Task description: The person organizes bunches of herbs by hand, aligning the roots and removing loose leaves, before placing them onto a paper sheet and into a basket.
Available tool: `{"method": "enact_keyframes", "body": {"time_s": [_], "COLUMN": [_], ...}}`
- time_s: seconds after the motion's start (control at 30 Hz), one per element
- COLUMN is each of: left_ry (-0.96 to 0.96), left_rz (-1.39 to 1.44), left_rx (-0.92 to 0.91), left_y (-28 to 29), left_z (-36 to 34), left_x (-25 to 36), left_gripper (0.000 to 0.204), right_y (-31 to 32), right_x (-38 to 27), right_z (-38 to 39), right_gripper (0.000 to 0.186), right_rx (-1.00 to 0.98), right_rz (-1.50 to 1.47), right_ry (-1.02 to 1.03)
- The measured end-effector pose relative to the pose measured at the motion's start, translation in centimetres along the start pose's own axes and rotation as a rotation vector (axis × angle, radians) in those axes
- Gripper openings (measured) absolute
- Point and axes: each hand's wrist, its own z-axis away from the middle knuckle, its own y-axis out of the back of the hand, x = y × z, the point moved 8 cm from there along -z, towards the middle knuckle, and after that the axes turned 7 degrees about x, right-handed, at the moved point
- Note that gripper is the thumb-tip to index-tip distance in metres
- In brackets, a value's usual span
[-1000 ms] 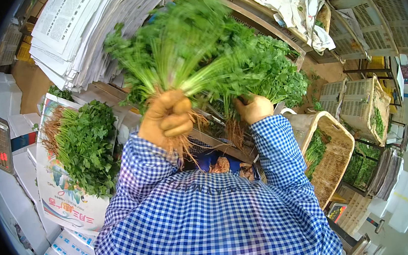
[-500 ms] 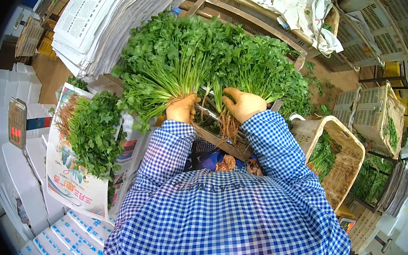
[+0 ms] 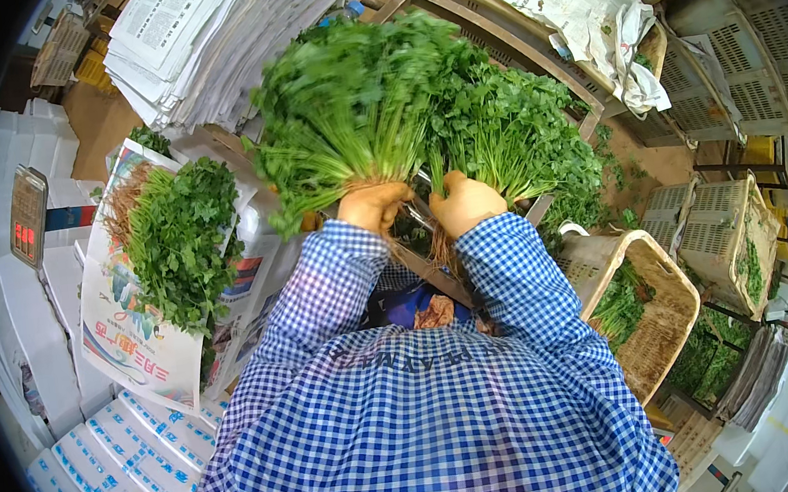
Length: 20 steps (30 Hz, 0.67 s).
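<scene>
My left hand is closed round the stem ends of a large bunch of coriander, whose leaves fan out away from me and are smeared by motion. A few thin roots hang below its fingers. Close beside it, my right hand grips the lower stems of a small bunch of coriander, with brown roots trailing beneath. Past my right hand lies more loose coriander on a metal-framed stand. To the left, another rooted bunch rests on a printed sheet of newspaper.
A tall stack of newspapers stands at far left. Beside it on the left are a scale display and white foam boxes. On the right is a dirty plastic crate with some greens, and further crates.
My left hand has shifted slightly right with its bunch, which is drawn together and blurred. My right hand has moved a little left, and the roots under it show less.
</scene>
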Motion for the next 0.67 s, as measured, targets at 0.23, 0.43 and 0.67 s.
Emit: {"method": "enact_keyframes", "body": {"time_s": [0.23, 0.43, 0.67], "left_ry": [0.014, -0.305, -0.25], "left_rz": [0.101, -0.232, -0.702], "left_rx": [-0.13, 0.195, -0.094], "left_y": [1.0, 2.1, -2.6], "left_z": [0.9, 0.7, -1.6], "left_x": [-0.9, 2.6, 0.9], "left_gripper": [0.018, 0.017, 0.026], "right_y": [-0.7, -2.0, -3.1], "right_x": [2.2, 1.0, -0.4], "right_z": [0.4, 0.9, 0.0], "right_gripper": [0.038, 0.054, 0.056], "right_rx": [-0.211, 0.028, 0.098], "right_rz": [-1.014, -0.188, 0.154], "right_ry": [-0.373, -0.183, -0.217]}}
